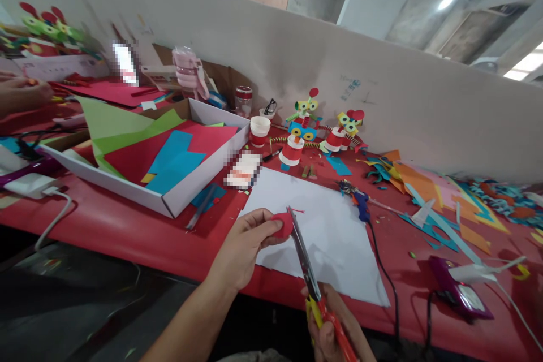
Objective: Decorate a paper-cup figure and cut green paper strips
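Note:
Between the thumb and fingers of my left hand (250, 237) is a red paper disc (283, 225), held above a white sheet (322, 215). My right hand (335, 322) grips a pair of scissors (306, 263) by red and yellow handles. The blades point away from me, nearly together, with their tips at the disc's right edge. A thin red paper sliver (298, 211) shows beside the tips. Part of my right hand is hidden behind the handles.
A white box (186, 198) of coloured paper stands left. Paper-cup robot figures (292, 150) stand behind the sheet. A blue glue gun (361, 203), paper scraps (449, 198) and a purple power strip (460, 288) lie right. Another person's hand (25, 93) is far left.

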The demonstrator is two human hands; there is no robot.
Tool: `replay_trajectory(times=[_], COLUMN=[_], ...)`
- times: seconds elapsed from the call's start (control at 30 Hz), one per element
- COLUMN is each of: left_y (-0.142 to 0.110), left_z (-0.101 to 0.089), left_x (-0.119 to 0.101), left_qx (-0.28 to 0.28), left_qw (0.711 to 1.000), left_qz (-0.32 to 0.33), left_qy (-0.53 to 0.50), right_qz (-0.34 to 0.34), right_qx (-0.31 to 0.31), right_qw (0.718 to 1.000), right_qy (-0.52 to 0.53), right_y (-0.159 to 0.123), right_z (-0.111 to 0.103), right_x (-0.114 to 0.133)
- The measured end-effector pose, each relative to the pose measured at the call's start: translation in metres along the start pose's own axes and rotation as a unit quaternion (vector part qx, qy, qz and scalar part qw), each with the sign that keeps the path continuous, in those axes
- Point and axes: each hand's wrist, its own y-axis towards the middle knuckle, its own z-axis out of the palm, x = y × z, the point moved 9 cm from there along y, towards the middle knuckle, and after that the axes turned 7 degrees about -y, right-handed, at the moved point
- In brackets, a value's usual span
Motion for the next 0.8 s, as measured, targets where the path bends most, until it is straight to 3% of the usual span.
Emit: replay_trajectory(times=[0.17,0.6,0.8], left_y=[0.001,0.001,0.004], left_z=[-0.003,-0.012,-0.021], left_x=[-0.002,-0.005,-0.009], left_qx=[-0.001,-0.006,-0.029], left_qw=[1.0,0.997,0.998], left_qz=[0.003,0.024,0.034], left_qy=[0.004,0.068,0.046], right_qz=[-0.04,-0.031,-0.041], right_qx=[-0.014,0.026,0.031], right_qw=[0.998,0.992,0.989], right_qy=[-0.045,-0.116,-0.141], right_y=[0.002,0.002,0.002], right_z=[-0.003,-0.002,-0.002], right_x=[-0.003,-0.014,-0.016])
